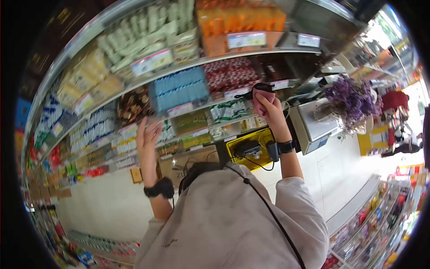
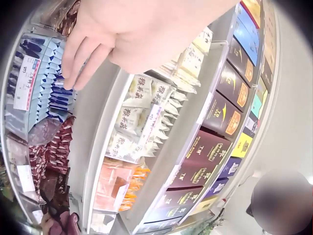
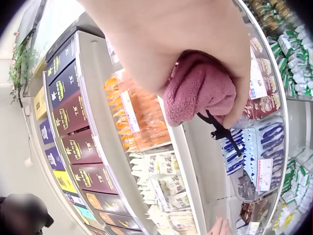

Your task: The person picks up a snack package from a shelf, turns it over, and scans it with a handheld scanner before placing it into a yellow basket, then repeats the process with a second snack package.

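With 12 o'clock straight ahead of the person, the cloth [image 3: 200,90] is at 1 o'clock, bunched in the right hand [image 1: 270,107] — fingers curled firmly round it, a black cord [image 3: 222,133] hanging beside it. The left hand [image 1: 149,134] is between 10 and 11, its fingers loosely bent and holding nothing visible; whether it touches a tray I cannot tell.

As for progress, the cloth is in hand, off the shelf [image 3: 187,171], and the packs sit in their trays. Which parts have been dealt with, and how much is left, the pictures do not settle; my judgement is that the work is under way, not finished.

Nearest, at 1 o'clock, a yellow basket [image 1: 265,160] holds a black device [image 1: 247,148]; a carton [image 1: 170,168] is at 10. Beyond them the shelf rises in tiers: blue packs [image 1: 181,87] at 11, red packs [image 1: 230,74] at 12, then orange packs [image 1: 244,20] higher up, with price tags along the lips. Dark red boxes [image 3: 76,115] stand on another tier.

A metal case [image 1: 309,121] lies between 1 and 2, purple flowers [image 1: 351,101] near it at 2. Farther off — a pale tiled floor [image 1: 107,197] at 9, a loaded rack [image 1: 358,224] at 3, and bright shop space past the flowers.
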`<state>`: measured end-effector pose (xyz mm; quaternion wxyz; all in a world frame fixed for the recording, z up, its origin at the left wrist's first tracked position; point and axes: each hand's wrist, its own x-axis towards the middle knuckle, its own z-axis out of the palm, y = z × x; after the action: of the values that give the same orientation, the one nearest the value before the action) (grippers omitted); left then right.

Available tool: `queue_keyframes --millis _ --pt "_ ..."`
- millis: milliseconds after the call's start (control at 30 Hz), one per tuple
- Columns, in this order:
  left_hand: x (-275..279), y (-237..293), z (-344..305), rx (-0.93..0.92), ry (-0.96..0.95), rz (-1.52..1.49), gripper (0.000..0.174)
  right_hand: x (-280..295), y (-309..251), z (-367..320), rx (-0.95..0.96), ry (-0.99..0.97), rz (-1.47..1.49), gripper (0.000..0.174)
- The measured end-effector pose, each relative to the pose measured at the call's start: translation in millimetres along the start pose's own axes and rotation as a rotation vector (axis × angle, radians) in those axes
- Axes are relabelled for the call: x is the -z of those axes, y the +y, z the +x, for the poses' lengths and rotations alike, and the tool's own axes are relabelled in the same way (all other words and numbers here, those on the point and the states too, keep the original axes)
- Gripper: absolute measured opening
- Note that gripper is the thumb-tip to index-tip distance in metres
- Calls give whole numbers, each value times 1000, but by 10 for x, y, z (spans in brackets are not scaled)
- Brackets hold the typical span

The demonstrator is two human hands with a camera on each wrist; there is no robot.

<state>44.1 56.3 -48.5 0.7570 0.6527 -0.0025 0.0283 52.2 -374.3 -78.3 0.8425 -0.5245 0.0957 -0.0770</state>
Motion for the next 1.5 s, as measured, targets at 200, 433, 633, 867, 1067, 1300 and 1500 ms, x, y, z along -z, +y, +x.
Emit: queue_keyframes --millis 200,433,633,867,1067,1300,1500 --pt "-74 204 -211 -35 75 164 47 962 -274 897 437 304 -729 27" --pt "-219 223 -342 20 107 237 46 1557 -20 2110 575 475 -1265 32" --pt "-348 377 -367 29 82 288 44 1468 196 2193 340 263 -1556 37" --pt "-315 400 -466 8 66 269 40 1323 -194 1739 512 352 -1168 26" --pt "-588 359 -372 112 -113 161 35 212 -421 539 -8 -44 -396 22" --pt "-1037 378 -365 21 -207 13 56 -1241 -430 -503 -233 -483 -447 21" --pt "-815 540 -467 -47 -58 34 38 -1666 -164 -799 -68 -569 -495 15"
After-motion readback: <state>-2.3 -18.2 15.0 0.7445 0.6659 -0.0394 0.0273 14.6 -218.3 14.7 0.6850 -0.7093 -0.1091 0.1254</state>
